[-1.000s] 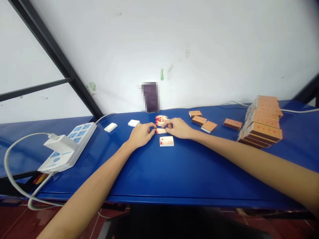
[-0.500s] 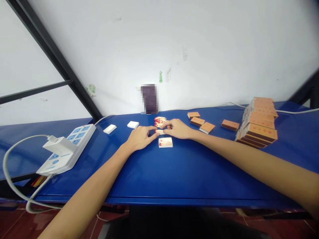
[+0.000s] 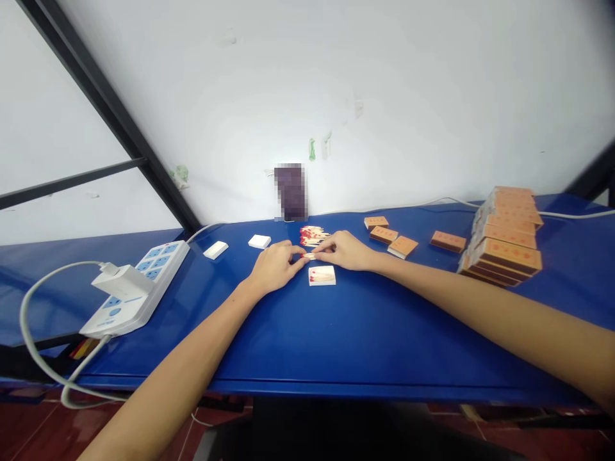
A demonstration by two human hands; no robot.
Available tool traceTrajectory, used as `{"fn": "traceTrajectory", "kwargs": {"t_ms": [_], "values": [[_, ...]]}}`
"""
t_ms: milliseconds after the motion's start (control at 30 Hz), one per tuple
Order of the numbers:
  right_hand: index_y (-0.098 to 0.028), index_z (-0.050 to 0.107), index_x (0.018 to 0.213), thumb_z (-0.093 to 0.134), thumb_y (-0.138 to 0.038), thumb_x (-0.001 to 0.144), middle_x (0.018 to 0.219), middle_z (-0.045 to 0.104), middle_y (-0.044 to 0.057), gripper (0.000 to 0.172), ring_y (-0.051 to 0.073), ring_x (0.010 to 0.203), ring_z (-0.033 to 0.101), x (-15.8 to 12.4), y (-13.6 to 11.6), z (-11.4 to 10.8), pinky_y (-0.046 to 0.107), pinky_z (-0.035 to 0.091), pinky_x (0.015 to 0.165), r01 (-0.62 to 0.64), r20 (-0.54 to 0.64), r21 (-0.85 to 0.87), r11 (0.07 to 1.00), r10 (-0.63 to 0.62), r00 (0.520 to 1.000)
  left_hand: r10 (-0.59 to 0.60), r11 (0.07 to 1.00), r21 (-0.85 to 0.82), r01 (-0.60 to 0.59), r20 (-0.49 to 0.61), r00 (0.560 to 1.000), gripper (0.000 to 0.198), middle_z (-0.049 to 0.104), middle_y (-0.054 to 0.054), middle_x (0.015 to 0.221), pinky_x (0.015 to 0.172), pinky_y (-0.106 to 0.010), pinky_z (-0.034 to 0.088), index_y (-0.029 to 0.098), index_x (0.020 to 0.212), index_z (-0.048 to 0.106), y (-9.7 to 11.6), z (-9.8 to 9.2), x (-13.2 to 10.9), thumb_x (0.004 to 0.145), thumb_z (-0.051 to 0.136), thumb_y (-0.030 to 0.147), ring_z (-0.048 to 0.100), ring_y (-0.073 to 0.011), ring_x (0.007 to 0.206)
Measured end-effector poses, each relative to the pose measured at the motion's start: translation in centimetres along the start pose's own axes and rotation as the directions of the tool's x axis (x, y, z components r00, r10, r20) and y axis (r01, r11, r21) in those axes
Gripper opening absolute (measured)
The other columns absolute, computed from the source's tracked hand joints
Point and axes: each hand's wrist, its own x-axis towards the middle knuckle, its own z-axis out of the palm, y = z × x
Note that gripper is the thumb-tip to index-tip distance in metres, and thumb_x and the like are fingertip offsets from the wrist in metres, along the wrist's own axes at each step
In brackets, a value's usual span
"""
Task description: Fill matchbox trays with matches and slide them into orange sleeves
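Note:
A few red-tipped matches (image 3: 309,255) lie between my two hands, just behind an inner matchbox tray. My left hand (image 3: 276,266) pinches their red-headed end with thumb and forefinger. At the plain wooden end, the fingers of my right hand (image 3: 348,250) are closed on the same matches. The white inner tray (image 3: 322,282) sits right in front of my fingertips and holds several matches, heads to the left. Behind my hands is a loose pile of matches (image 3: 312,235), mostly with heads to the left.
Two more white trays (image 3: 259,241) lie at the left. Several orange matchboxes (image 3: 403,246) are scattered right of the pile, beside a tall stack of matchboxes (image 3: 504,240). A power strip (image 3: 144,288) with a plugged-in charger and cable occupies the left side. A blurred dark object (image 3: 291,192) leans against the wall.
My fingertips have drawn closer together around the matches, with the right hand's fingers now lower at their ends. The whole view has shifted slightly; the tray and boxes stay in place.

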Motion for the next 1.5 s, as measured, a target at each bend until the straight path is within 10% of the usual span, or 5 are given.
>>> {"fn": "traceTrajectory", "kwargs": {"t_ms": [567,967,1500], "values": [[-0.021,0.079,0.1,0.062,-0.035,0.087,0.08,0.07,0.004,0.025,0.016,0.075,0.052,-0.2,-0.3,0.2,0.028,0.035,0.076,0.074,-0.066,-0.168,0.983,-0.087,0.994,0.011,0.998,-0.056,-0.012,-0.011,1.0,0.028,0.06,-0.003,0.082,0.067,-0.03,0.041,0.021,0.099,0.07,0.3,0.2,0.2,0.095,0.05,0.041,0.057,-0.0175,0.074],[-0.017,0.08,0.09,0.067,-0.031,0.084,0.064,0.061,-0.002,0.02,0.01,0.059,0.042,0.2,0.2,0.1,0.025,0.027,0.058,0.011,-0.045,-0.06,0.998,-0.014,0.999,0.037,0.999,0.008,-0.037,0.004,0.999,0.035,0.061,-0.006,0.093,0.072,-0.032,0.044,0.023,0.108,0.072,0.4,0.2,0.1,0.099,0.043,0.041,0.06,-0.0193,0.079],[-0.018,0.068,0.097,0.048,-0.03,0.097,0.094,0.071,0.01,0.023,0.022,0.082,0.064,0.3,-3.9,-1.4,0.03,0.032,0.062,0.066,0.206,-0.56,0.826,0.062,0.977,0.082,0.975,0.199,-0.1,0.096,0.992,0.024,0.06,-0.01,0.102,0.073,-0.035,0.047,0.018,0.101,0.056,1.6,-0.2,0.0,0.1,0.036,0.03,0.062,-0.0236,0.087]]}}
